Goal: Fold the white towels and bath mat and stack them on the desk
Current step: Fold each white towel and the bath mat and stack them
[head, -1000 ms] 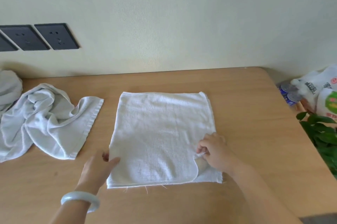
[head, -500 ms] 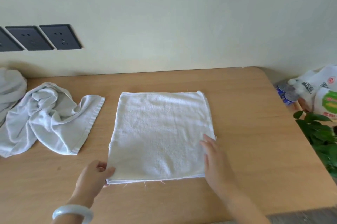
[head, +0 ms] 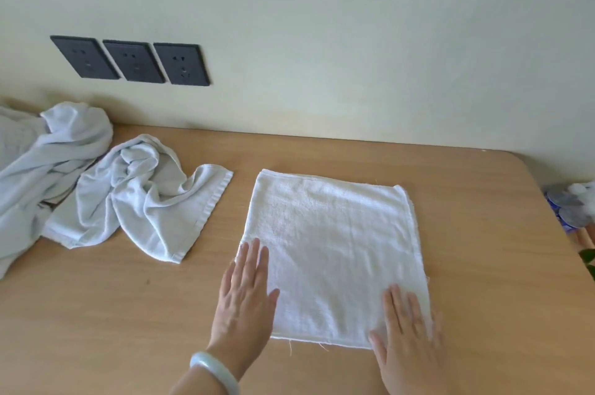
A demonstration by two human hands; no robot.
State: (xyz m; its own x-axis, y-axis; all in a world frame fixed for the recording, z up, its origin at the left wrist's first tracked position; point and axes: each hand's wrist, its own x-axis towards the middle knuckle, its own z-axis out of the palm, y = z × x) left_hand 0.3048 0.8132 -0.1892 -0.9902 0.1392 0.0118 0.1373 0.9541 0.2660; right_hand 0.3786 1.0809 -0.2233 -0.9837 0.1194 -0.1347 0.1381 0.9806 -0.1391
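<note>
Folded towel (head: 335, 253), flat at desk (head: 483, 266) centre, pressed by left hand (head: 246, 295) and right hand (head: 407, 330), fingers spread, gripping nothing; left of it, crumpled towels (head: 128, 198) unfolded, nothing stacked.

This looks like a hotel or guest room rather than a workshop or office: a plain wooden desk (head: 450, 266) with a rounded far-right corner stands against a bare cream wall (head: 354, 40), and three dark wall sockets (head: 130, 61) sit in a row just above the desk at the far left. White towels lie on it, one folded flat (head: 335, 253) in the middle and a crumpled heap (head: 135, 195) to the left, while packaged goods (head: 573, 211) and a green leaf (head: 589, 258) show at the right edge.
</note>
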